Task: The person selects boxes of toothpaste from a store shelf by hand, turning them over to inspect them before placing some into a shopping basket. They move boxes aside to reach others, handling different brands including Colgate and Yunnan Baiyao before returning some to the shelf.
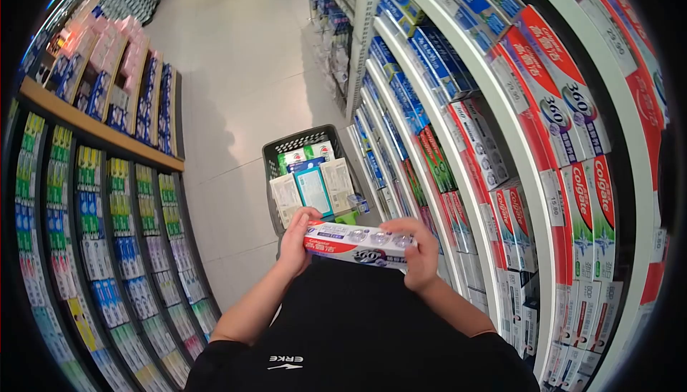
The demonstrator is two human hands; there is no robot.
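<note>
head view: toothpaste box (356, 244) held level before chest, label up as if for reading, left hand (295, 238) and right hand (418, 252) fingers (309, 213) clamped on its ends, above stocked basket (300, 135), beside shelf (533, 170).

The basket (270, 150) is made of dark matt plastic mesh, the toothpaste box (358, 244) held at its near side is of glossy printed card, the floor (236, 56) beyond it is laid with smooth, faintly shiny tiles, and the shelf top (93, 126) left of it is finished like wood.
</note>
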